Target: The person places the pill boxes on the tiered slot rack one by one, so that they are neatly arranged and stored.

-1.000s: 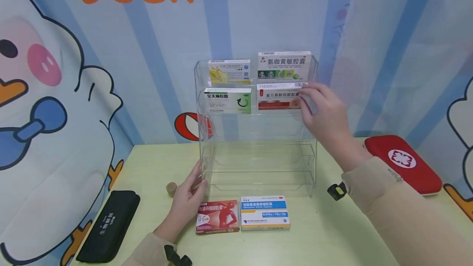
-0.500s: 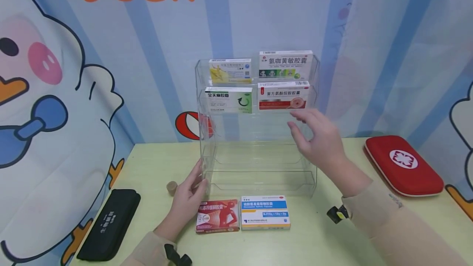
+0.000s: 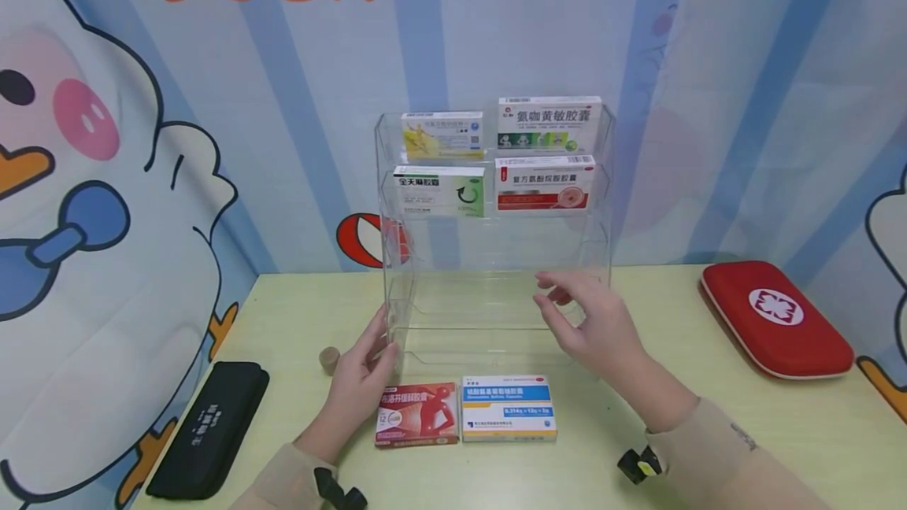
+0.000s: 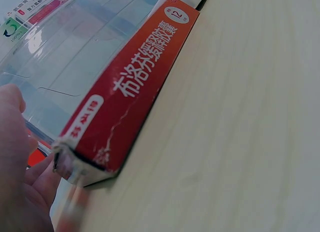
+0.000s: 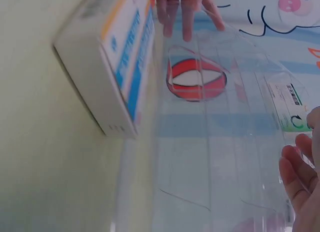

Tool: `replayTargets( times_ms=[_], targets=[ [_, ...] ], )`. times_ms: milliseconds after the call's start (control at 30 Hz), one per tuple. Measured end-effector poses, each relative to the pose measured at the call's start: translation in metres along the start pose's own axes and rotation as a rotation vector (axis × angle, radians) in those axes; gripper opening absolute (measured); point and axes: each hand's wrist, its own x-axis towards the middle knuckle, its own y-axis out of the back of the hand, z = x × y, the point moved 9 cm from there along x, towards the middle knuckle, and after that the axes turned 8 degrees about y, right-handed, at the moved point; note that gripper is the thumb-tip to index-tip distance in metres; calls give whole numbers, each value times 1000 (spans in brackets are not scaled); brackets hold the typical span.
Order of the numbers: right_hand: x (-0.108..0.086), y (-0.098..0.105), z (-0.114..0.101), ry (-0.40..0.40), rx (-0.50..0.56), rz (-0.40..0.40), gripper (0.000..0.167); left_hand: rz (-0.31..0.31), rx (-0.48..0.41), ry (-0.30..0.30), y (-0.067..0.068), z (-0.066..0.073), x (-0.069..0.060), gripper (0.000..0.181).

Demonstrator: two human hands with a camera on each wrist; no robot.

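A clear tiered display rack [image 3: 496,246] stands on the table. My left hand [image 3: 361,372] rests against its lower left side, and the right wrist view shows those fingers [image 5: 187,21] straight and spread. In front of the rack's lower right tiers, my right hand [image 3: 595,321] hovers with loosely bent fingers and nothing between them. The top tier bears a yellow-white medicine box [image 3: 442,136] and a white-green one [image 3: 549,124]. Below them sit a green-white box [image 3: 439,191] and a red-white box [image 3: 544,183]. A red medicine box [image 3: 416,415] and a blue-white box [image 3: 509,408] lie before the rack.
A black zip case [image 3: 208,431] lies at the table's left, and a red first-aid case [image 3: 778,319] at the right. A small brown round object [image 3: 329,360] sits near my left hand. Behind the table hangs a striped cartoon backdrop [image 3: 305,101].
My right hand has let go of the red-white box in the second tier and moved down in front of the lower tiers. The left hand has stayed at the rack's side.
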Motion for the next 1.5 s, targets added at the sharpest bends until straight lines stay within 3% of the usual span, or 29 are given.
replayTargets(
  times_ms=[400,767,900,1167,1500],
  targets=[
    [-40,-45,-20,-66,152,-175,41,0,-2,-12,1,6,-2,71],
    [-68,-62,-24,-170,204,-250,33,3,2,-7,4,4,-2,72],
    [-79,-66,-22,-216,174,-294,32,1,7,-2,3,1,-1,72],
    [-91,-67,-23,-208,86,-308,37,3,2,-4,1,2,-1,72],
    [-98,-77,-28,-257,-23,-483,51,-1,6,-12,1,1,-1,72]
  ],
)
